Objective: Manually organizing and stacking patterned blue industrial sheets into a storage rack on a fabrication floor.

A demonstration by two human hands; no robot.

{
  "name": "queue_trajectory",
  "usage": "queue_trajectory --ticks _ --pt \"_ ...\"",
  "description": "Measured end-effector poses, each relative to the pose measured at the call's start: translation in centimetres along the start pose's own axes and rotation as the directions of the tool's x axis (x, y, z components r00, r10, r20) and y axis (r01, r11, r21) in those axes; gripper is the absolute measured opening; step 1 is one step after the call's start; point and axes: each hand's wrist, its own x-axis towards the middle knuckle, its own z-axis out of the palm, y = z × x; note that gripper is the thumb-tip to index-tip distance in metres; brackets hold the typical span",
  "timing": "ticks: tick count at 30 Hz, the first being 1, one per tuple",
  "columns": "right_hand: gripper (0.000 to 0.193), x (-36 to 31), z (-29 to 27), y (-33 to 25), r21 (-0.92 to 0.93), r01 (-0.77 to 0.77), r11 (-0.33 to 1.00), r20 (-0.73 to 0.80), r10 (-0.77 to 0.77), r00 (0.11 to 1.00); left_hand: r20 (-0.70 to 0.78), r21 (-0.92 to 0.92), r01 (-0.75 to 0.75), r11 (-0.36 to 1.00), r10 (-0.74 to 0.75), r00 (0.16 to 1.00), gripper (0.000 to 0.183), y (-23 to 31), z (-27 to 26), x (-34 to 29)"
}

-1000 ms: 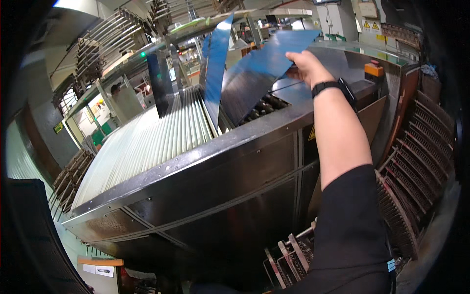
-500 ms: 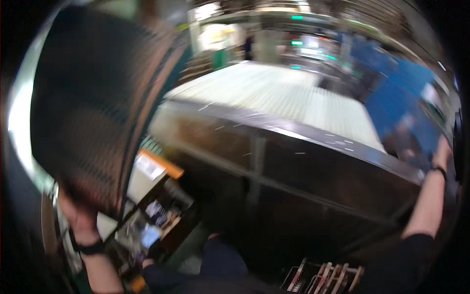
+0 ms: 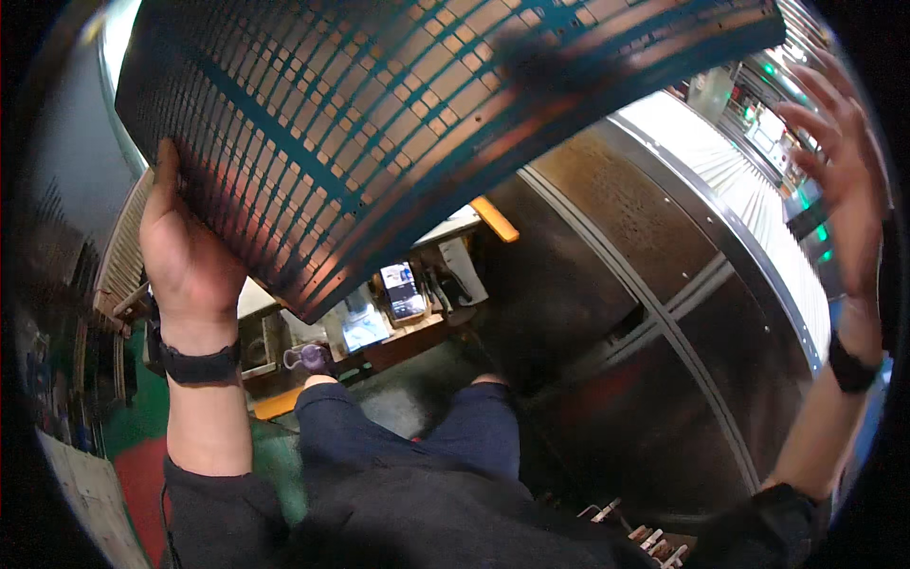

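Observation:
A large flat circuit board panel [image 3: 398, 123], copper-coloured with a teal grid pattern, is tilted across the upper part of the head view. My left hand [image 3: 194, 261] grips its lower left edge, thumb on the facing side and the other fingers hidden behind. Raised at the right is my right hand [image 3: 844, 180], its fingers spread and nothing in them. It is apart from the panel, just beyond the panel's right corner. A dark band circles each wrist.
A conveyor with white rollers [image 3: 735, 171] runs along the right, above dark metal side panels [image 3: 654, 370]. Below the board stands a bench with a phone [image 3: 403, 291] and a purple looped container [image 3: 308, 358]. Rack bars [image 3: 654, 542] show at lower right.
The circuit board panel has swung from the left to across the top, its patterned face now showing. My right hand has left the blue surface at the right and risen. The view has turned left and down.

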Motion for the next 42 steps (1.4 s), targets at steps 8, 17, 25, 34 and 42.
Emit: queue_trajectory --ticks 8,17,25,34,42 --pt "0.046 3.2 17.9 -3.7 0.879 -0.253 0.404 0.223 0.12 0.967 -0.282 0.154 -0.141 0.978 0.18 0.942 0.018 3.7 -3.8 -1.7" --pt "0.046 4.9 22.6 -3.2 0.784 -0.327 0.528 0.373 0.022 0.928 -0.375 0.217 -0.067 0.974 0.147 0.915 0.019 6.6 -6.3 -0.4" --pt "0.037 6.2 25.8 -0.4 0.692 -0.305 0.655 0.373 0.037 0.927 -0.349 0.345 -0.021 0.938 0.149 0.925 0.025 8.4 -8.6 0.8" --pt "0.029 5.7 29.4 1.5 0.657 -0.454 0.602 0.482 0.128 0.867 -0.328 0.515 -0.043 0.856 0.243 0.913 0.034 9.8 -9.7 1.0" --pt "0.016 4.9 31.4 0.7 0.613 -0.549 0.569 0.533 0.215 0.818 -0.302 0.618 -0.04 0.785 0.285 0.91 0.037 10.6 -9.8 0.6"
